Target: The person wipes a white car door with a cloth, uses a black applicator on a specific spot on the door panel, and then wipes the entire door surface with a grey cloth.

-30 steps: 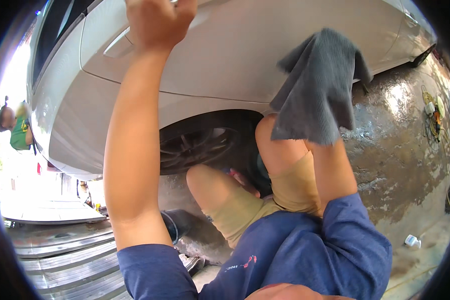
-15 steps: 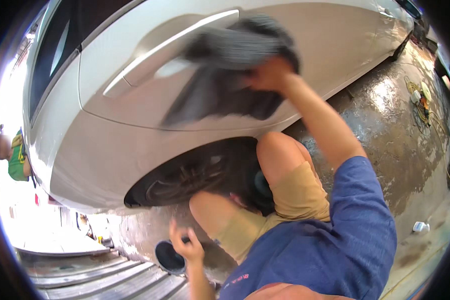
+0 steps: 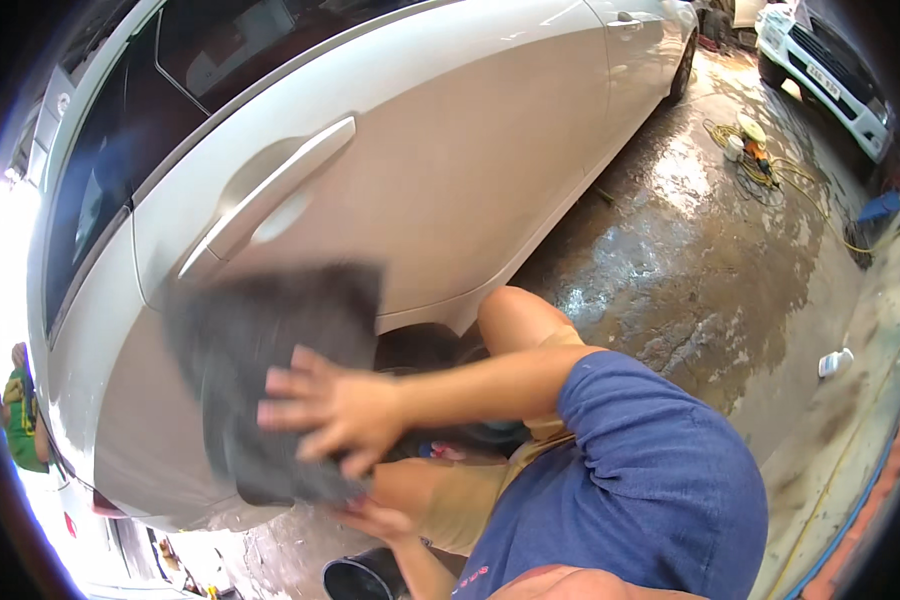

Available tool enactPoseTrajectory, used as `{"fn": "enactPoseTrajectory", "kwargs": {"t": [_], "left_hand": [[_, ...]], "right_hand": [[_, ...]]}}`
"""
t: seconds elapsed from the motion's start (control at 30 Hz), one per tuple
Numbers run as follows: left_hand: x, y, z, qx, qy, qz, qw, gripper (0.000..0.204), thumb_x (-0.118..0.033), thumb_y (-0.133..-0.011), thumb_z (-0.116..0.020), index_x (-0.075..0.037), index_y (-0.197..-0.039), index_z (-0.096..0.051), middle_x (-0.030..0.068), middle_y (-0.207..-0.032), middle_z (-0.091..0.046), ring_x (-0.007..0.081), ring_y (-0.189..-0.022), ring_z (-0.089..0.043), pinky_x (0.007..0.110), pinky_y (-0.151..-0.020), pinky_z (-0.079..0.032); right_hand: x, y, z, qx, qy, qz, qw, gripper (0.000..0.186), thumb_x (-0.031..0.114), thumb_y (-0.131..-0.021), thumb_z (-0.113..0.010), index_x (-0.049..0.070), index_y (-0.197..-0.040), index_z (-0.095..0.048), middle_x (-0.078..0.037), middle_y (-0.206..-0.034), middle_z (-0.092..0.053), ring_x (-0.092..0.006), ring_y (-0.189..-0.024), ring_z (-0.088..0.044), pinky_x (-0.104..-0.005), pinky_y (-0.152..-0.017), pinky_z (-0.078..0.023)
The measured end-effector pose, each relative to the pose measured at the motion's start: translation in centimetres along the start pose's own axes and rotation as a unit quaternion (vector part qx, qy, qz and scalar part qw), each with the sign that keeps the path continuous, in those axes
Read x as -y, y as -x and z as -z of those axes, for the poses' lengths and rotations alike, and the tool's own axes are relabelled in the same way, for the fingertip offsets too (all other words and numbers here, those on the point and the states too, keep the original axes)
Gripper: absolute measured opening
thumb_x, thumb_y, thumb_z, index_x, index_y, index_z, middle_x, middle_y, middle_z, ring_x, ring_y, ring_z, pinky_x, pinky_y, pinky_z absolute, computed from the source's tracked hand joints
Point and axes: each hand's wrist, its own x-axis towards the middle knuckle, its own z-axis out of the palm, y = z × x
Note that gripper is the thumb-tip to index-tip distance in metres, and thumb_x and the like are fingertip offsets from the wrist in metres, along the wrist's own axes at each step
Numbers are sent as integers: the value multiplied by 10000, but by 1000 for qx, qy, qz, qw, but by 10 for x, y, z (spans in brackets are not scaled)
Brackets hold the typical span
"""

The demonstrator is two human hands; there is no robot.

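A dark grey cloth (image 3: 290, 310), smeared by motion, hangs spread against the side of a silver-white car (image 3: 470, 190), below and left of its door handle (image 3: 282, 188). My right hand (image 3: 345, 410) reaches across my body, in front of the cloth, fingers spread apart; whether the palm presses on it cannot be made out. At the lower edge of the cloth is my left hand (image 3: 380, 522), its fingers blurred and partly hidden. The cloth covers most of the rear wheel area.
Beneath my left forearm stands a dark bucket (image 3: 360, 578). A white bottle (image 3: 835, 362) lies at the right. Farther off, an orange power tool (image 3: 756, 152) sits among yellow cords on wet concrete, near another vehicle (image 3: 830, 75). A person in green (image 3: 22, 425) is at the far left.
My right hand has moved down and left from the door panel, with its fingers now spread. The cloth has moved the same way. My left hand has come to its lower edge. The view has shifted.
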Motion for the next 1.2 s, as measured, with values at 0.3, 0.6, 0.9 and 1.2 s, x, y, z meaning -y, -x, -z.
{"fn": "enactPoseTrajectory", "kwargs": {"t": [0.3,0.6,0.9,1.2], "left_hand": [[-66,-52,-31,152,64,-42,985,594,-358,-1002,-683,43,-1401,-502,270,-1516,-453,421,-1404,-467,513,-1175,-369],[-86,-60,-22,234,23,-123,964,555,-365,-982,-707,41,-1334,-567,266,-1451,-523,420,-1357,-518,507,-1144,-407],[-126,-110,-52,302,-20,-278,912,520,-372,-962,-731,39,-1266,-631,263,-1385,-593,419,-1309,-570,501,-1114,-444],[0,-115,-81,300,-208,-112,924,392,-160,-969,-704,42,-1295,-621,211,-1403,-603,314,-1234,-616,412,-1048,-482]], "right_hand": [[108,-19,2,-115,-429,-216,869,1010,659,-992,-520,-36,-1631,-162,-234,-1704,-207,-336,-1593,-180,-477,-1273,-118],[167,-15,50,-17,-151,-422,894,783,192,-867,-774,65,-1558,-426,-106,-1520,-532,-267,-1415,-479,-378,-1167,-368],[67,22,110,-175,-185,-477,841,529,246,-984,-613,16,-1452,-519,-137,-1435,-560,-261,-1389,-494,-393,-1134,-424],[-149,-63,282,-243,202,-264,911,458,158,-933,-617,-2,-1362,-604,-143,-1409,-589,-277,-1375,-531,-428,-1128,-453]]}}
